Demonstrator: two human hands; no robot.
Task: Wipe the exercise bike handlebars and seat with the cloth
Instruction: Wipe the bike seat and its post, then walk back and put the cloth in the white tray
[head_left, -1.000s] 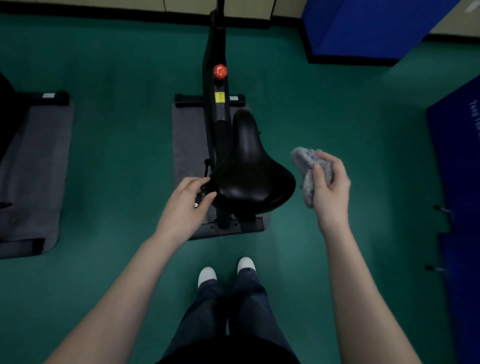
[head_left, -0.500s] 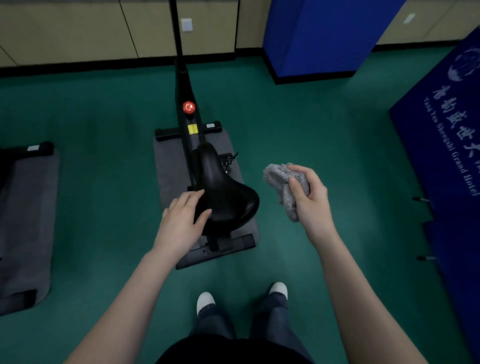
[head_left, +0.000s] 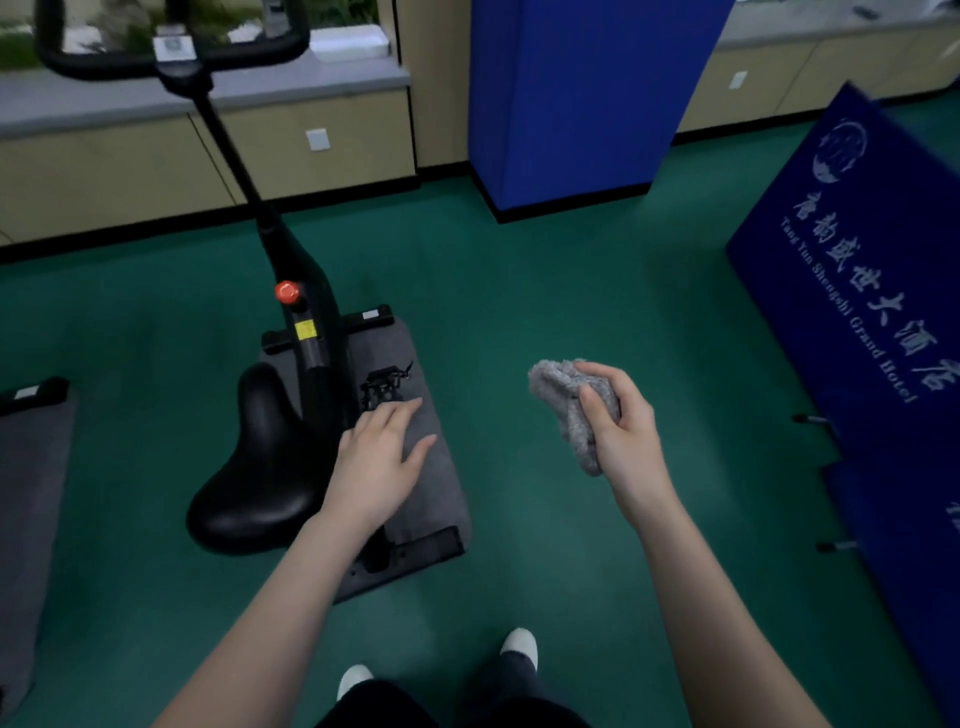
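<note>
- Seat (head_left: 260, 467): black saddle, being carried on the frame (head_left: 318, 317) with its broad end toward the wearer.
- Cloth (head_left: 566, 400): grey and bunched, being held in the air to the right of the seat, well apart from it.
- Right hand (head_left: 623, 431): being kept right of the seat; fingers and thumb are being curled round the cloth, a fold of which is hanging below the palm.
- Left hand (head_left: 379, 457): being held just right of the seat, palm down, with fingers straight and spread and nothing being gripped. Whether its wrist is touching the seat's edge cannot be told.
- Handlebars (head_left: 171, 57): black loop, being shown blurred far beyond the seat's narrow end, atop the post.
- Knob (head_left: 287, 292): red, being seen on the frame beyond the seat's nose.
- Label (head_left: 305, 328): yellow, sitting between the knob and the seat.
- Pedal (head_left: 384, 387): black, lying right of the seat's nose, just past the left fingertips.
- Mat (head_left: 431, 483): grey, being spread beneath the seat, under the bike's base.
- Second mat (head_left: 26, 493): grey, lying left of the seat, well apart.
- Banner (head_left: 857, 291): blue with white lettering, standing far right of the seat, past the cloth.
- Panel (head_left: 582, 98): blue, standing beyond and right of the seat.
- Shoes (head_left: 519, 642): white toes, being seen nearer than the seat, to its right.
- Floor (head_left: 519, 291): green, lying all round the seat.
</note>
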